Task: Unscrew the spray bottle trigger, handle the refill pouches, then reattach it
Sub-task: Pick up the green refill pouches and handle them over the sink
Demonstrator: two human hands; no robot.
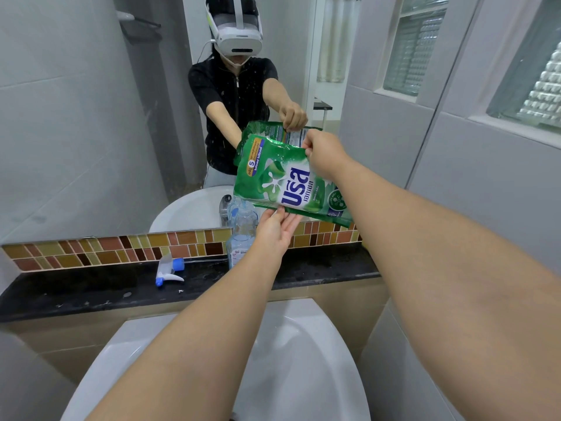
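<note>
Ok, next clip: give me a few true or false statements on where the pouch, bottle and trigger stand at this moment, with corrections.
1. The spray trigger is screwed onto the bottle. False: it lies on the dark counter, apart from the bottle and off to its left.
2. The right hand grips the green refill pouch at its upper edge. True.
3. The left hand is wrapped around the clear bottle. False: it is open-palmed under the pouch's lower edge, beside the bottle.
4. The pouch is held tilted above the bottle's open neck. True.
5. The bottle stands in the white sink. False: it stands upright on the counter behind the sink, against the mosaic tile strip.
</note>
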